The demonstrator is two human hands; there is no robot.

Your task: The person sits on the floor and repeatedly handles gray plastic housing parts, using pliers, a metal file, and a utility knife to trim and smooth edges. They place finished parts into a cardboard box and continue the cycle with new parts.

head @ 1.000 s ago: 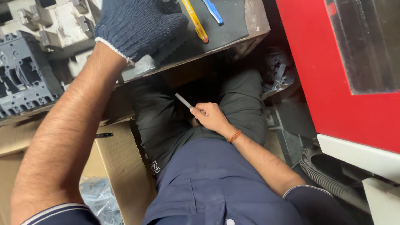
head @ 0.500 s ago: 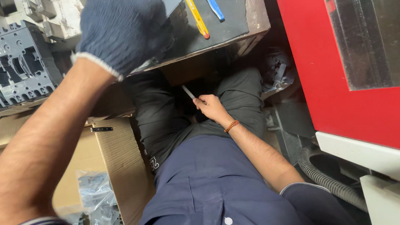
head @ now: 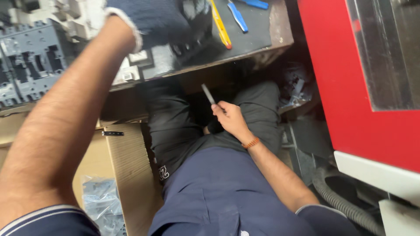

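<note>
My left hand (head: pixel 151 19) wears a dark blue knitted glove and rests on parts at the near edge of the workbench (head: pixel 262 37); whether it grips anything is hidden. My bare right hand (head: pixel 229 118), with an orange band at the wrist, hovers over my lap and holds a thin grey blade-like tool (head: pixel 208 93) pointing up toward the bench. Grey moulded plastic housings (head: pixel 33 65) sit on the bench at the left.
A yellow-handled tool (head: pixel 220 27) and blue-handled tools (head: pixel 238 17) lie on the dark bench mat. A red machine (head: pixel 350 87) stands at the right, with a ribbed grey hose (head: pixel 337 201) below. An open cardboard box (head: pixel 127 175) holding bagged grey parts (head: pixel 103 205) sits at the lower left.
My gloved left hand has moved up and left across the bench. My right hand with the thin tool has risen slightly off my lap.
</note>
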